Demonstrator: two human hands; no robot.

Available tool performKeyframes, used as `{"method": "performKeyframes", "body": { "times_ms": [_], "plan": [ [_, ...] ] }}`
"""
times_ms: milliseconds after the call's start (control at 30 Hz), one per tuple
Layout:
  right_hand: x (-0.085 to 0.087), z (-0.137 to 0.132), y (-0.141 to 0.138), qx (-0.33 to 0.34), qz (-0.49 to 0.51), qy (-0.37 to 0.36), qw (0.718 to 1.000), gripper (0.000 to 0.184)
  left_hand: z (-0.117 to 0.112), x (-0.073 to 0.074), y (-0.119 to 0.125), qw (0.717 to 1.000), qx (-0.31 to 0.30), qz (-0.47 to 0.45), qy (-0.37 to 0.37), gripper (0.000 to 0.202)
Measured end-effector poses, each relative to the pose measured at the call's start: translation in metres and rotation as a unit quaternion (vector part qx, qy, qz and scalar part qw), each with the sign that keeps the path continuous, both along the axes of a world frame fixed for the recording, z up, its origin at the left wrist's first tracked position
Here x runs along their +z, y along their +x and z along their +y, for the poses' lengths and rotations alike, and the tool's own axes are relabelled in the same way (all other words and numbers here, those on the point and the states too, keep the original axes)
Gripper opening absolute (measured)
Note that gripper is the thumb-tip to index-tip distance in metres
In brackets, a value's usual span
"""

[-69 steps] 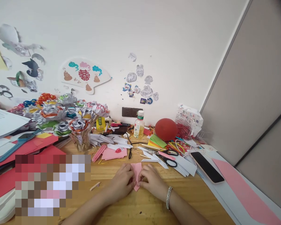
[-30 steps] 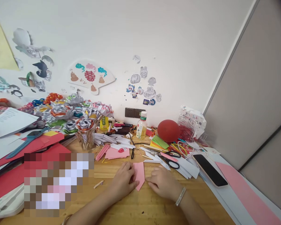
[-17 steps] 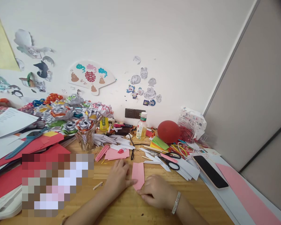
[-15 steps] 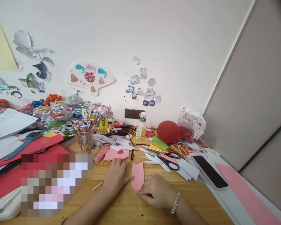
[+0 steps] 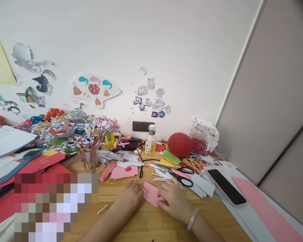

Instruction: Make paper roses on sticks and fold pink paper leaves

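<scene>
A small piece of pink paper (image 5: 150, 193) lies slanted on the wooden table between my hands, its right corner tapering. At its left end my left hand (image 5: 131, 197) is closed, fingers curled around the edge. My right hand (image 5: 172, 197), a silvery bracelet on its wrist, pinches the other end between thumb and fingers. The fingers cover both ends of the sheet, so any crease there is hidden. Just beyond my right hand lie black-handled scissors (image 5: 186, 181) and folded white paper pieces (image 5: 197, 184).
More pink sheets (image 5: 123, 172) lie behind my left hand. Folded paper flowers (image 5: 87, 142) stand in a holder at the back left. A bottle (image 5: 150, 143) and a red balloon (image 5: 180, 144) are near the wall, a phone (image 5: 226, 187) at right. A small stick (image 5: 102, 209) lies left.
The pink paper has turned from lengthwise to slanting across. My right hand has moved up to its right end, and my left hand has closed on its left edge. The view has shifted slightly.
</scene>
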State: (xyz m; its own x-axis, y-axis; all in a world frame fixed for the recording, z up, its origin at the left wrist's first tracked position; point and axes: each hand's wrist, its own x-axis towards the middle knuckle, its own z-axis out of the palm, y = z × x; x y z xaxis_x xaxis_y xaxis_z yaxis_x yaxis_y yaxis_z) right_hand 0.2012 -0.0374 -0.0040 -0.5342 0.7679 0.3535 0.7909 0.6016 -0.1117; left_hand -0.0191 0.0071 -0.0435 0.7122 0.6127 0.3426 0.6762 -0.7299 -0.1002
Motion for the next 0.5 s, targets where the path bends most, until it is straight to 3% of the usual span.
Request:
{"method": "performKeyframes", "body": {
  "times_ms": [100,167,333,500],
  "plan": [
    [-0.014,0.002,-0.015,0.017,-0.03,0.046,0.998,0.019,-0.006,-0.005,0.008,0.999,0.015,0.004,0.037,0.018],
    [-0.025,0.005,-0.024,0.026,-0.063,0.087,0.994,0.014,-0.012,-0.001,0.012,0.999,0.019,0.003,0.04,0.019],
    [-0.041,0.014,-0.028,0.018,-0.102,0.184,0.977,0.02,-0.022,0.022,0.01,0.997,0.056,-0.02,-0.042,0.022],
    [-0.04,0.017,-0.022,0.004,-0.1,0.176,0.979,0.018,-0.02,0.035,0.01,0.994,0.026,-0.047,-0.099,0.033]
  ]
}}
